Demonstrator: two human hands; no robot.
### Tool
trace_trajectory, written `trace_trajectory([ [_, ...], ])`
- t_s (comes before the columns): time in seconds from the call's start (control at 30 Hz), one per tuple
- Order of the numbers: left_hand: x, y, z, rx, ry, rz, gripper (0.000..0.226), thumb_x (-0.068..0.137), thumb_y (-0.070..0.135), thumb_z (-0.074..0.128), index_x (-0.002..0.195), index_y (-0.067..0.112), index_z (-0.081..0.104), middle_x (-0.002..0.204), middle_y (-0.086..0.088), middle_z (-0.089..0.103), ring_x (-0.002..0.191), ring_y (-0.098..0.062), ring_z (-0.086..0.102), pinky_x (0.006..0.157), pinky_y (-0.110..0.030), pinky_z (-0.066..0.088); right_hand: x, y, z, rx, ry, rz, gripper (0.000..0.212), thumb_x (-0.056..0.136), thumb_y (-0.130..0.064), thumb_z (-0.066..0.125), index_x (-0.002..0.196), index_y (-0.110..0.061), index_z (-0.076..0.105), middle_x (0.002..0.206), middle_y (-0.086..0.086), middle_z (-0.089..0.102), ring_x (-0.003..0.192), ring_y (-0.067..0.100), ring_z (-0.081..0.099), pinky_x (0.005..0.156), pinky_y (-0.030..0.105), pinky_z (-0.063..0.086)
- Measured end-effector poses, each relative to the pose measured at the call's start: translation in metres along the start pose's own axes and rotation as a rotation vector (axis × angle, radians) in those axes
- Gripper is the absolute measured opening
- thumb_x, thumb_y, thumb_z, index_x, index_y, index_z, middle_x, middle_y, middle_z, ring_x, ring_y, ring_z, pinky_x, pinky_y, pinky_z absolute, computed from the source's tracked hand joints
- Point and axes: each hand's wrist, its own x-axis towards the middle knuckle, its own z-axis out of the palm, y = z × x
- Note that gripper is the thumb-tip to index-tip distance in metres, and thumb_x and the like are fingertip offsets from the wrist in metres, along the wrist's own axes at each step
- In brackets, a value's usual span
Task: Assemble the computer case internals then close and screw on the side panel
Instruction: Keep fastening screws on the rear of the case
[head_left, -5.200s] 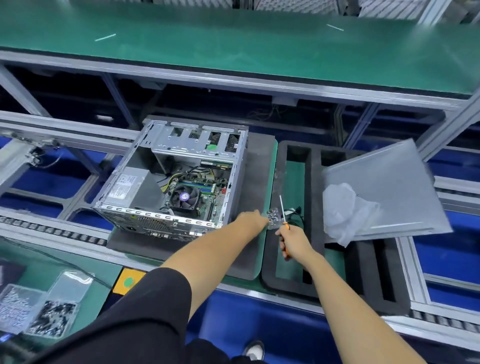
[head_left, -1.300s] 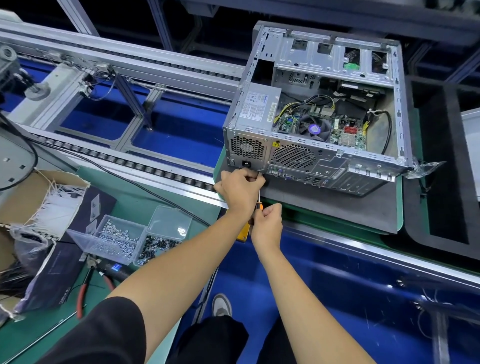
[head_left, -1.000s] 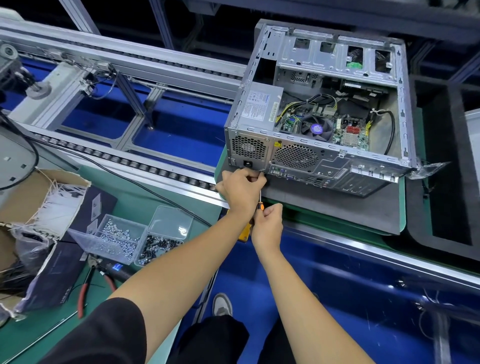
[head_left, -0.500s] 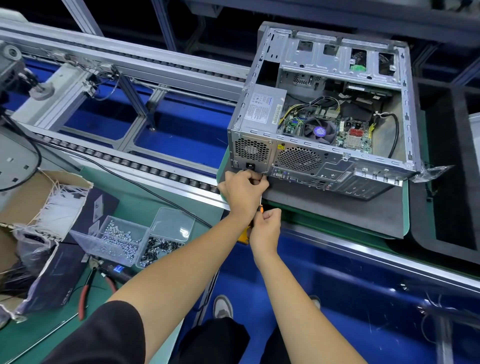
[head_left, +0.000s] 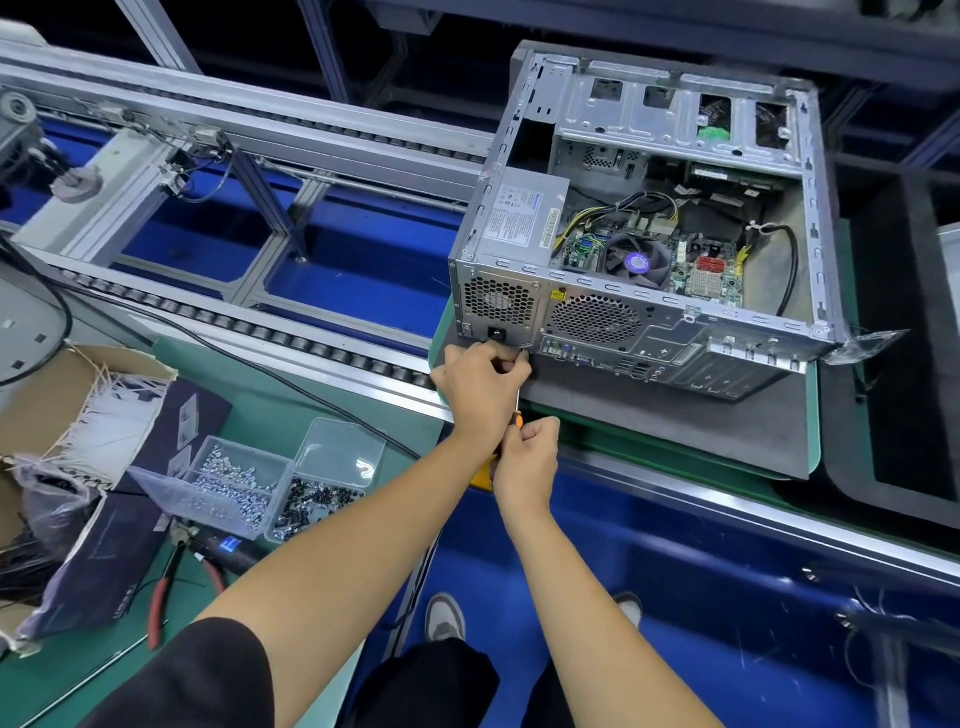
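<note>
Conveyor line beside a green worktop (head_left: 291, 405), open case (head_left: 644, 234) on a grey mat (head_left: 675, 421), left hand (head_left: 480, 387) pinching at its rear lower edge, right hand (head_left: 527, 457) clenched around screwdriver (head_left: 517, 410), screw bins (head_left: 249, 483) left.

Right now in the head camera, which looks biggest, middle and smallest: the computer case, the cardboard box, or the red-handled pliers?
1. Computer case, easily the largest.
2. Cardboard box, though the picture's left edge cuts it off, so its full size is unsure.
3. Red-handled pliers, the smallest.
</note>
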Motion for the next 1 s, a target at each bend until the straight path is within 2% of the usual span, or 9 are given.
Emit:
trace_trajectory([
  [0.33,-0.003,0.0,-0.001,0.044,-0.003,0.002,0.024,0.088,0.055,0.066,0.092,0.033,0.074,0.09,0.015,0.066,0.1,-0.015,0.043,0.082,-0.036,0.028,0.003,-0.002,0.002,0.085,0.025,0.098,0.023,0.1,-0.017,0.053,0.081,-0.013,0.041,0.075,0.008,0.051,0.06,0.019,0.046,0.052,0.033,0.037],
  [0.43,-0.013,-0.003,-0.006,0.044,-0.003,-0.02,0.023,0.083,0.052,0.069,0.096,0.034,0.068,0.091,0.013,0.056,0.099,-0.015,0.038,0.081,-0.033,0.025,0.003,-0.003,0.002,0.15,0.067,0.124,0.03,0.098,-0.015,0.055,0.072,-0.013,0.042,0.069,0.006,0.047,0.062,0.019,0.041,0.055,0.034,0.034],
  [0.53,-0.028,-0.013,-0.014,0.052,-0.024,-0.017,0.028,0.081,0.049,0.072,0.096,0.03,0.058,0.093,0.01,0.049,0.096,-0.014,0.038,0.082,-0.032,0.029,0.004,-0.002,-0.001,0.193,0.064,0.15,0.034,0.096,-0.013,0.052,0.065,-0.014,0.04,0.058,-0.001,0.042,0.057,0.018,0.036,0.047,0.029,0.029],
  [0.63,-0.042,-0.022,-0.022,-0.114,-0.038,-0.063,0.031,0.087,0.04,0.07,0.097,0.022,0.047,0.099,0.005,0.047,0.097,-0.016,0.041,0.08,-0.026,0.029,0.003,-0.002,-0.003,0.096,0.037,0.15,0.034,0.096,-0.02,0.05,0.062,-0.015,0.051,0.051,-0.01,0.048,0.055,0.015,0.04,0.049,0.027,0.033],
  [0.7,-0.052,-0.027,-0.027,-0.28,-0.143,-0.248,0.029,0.095,0.041,0.061,0.095,0.018,0.044,0.1,0.0,0.05,0.098,-0.016,0.048,0.08,-0.03,0.037,0.002,-0.004,-0.002,0.037,0.013,0.147,0.031,0.094,-0.025,0.05,0.069,-0.015,0.064,0.058,-0.005,0.057,0.06,0.018,0.049,0.056,0.034,0.038],
  [0.8,-0.072,-0.032,-0.035,-0.544,-0.526,-0.498,0.041,0.103,0.055,0.04,0.102,0.016,0.054,0.088,0.001,0.062,0.075,-0.005,0.06,0.07,-0.028,0.049,0.001,-0.005,-0.002,0.075,-0.019,0.169,0.028,0.092,-0.025,0.054,0.068,-0.017,0.065,0.062,-0.005,0.061,0.065,0.019,0.054,0.06,0.036,0.042],
  [0.87,-0.082,-0.038,-0.037,-0.593,-0.66,-0.464,0.044,0.107,0.054,0.032,0.11,0.022,0.063,0.089,0.007,0.07,0.079,-0.003,0.065,0.067,-0.019,0.051,0.001,-0.006,-0.003,0.101,-0.028,0.18,0.025,0.09,-0.021,0.055,0.069,-0.015,0.066,0.067,-0.009,0.068,0.07,0.017,0.062,0.064,0.036,0.046],
  [0.93,-0.087,-0.041,-0.037,-0.617,-0.654,-0.371,0.038,0.109,0.045,0.032,0.115,0.028,0.065,0.099,0.011,0.074,0.091,0.003,0.067,0.07,-0.01,0.05,0.003,-0.005,-0.004,0.149,-0.049,0.188,0.023,0.089,-0.015,0.054,0.072,-0.011,0.069,0.081,-0.01,0.077,0.084,0.014,0.071,0.075,0.036,0.054],
  [1.0,-0.087,-0.038,-0.038,-0.659,-0.644,-0.343,0.032,0.11,0.039,0.036,0.113,0.027,0.065,0.101,0.01,0.074,0.094,0.002,0.068,0.072,-0.01,0.05,0.005,-0.005,-0.004,0.185,-0.08,0.198,0.022,0.086,-0.01,0.052,0.075,-0.007,0.07,0.087,-0.009,0.079,0.091,0.015,0.072,0.082,0.037,0.057],
])
